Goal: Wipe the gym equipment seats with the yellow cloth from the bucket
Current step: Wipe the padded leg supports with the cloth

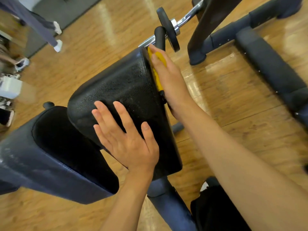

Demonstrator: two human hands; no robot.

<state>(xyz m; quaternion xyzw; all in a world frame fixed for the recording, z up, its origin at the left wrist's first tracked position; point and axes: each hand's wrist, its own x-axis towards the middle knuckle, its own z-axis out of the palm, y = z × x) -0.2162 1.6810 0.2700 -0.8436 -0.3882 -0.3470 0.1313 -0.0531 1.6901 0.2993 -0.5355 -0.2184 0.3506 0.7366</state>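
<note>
Both hands are on the black pad (125,84). My left hand (130,139) lies flat on its top, fingers (124,114) straight and spread. My right hand (168,79) presses the yellow cloth (157,79) against the pad's right edge, fingers straight, together. That edge runs away from me toward the barbell (186,16); I judge the stroke should follow it.

Yellow cloth (156,77) against pebbled black pad (120,87), navy frame (166,205), honey wood-grain floor (233,97)

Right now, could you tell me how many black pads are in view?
2: the textured pad under the left hand, the seat pad lower left; more may be hidden.
</note>
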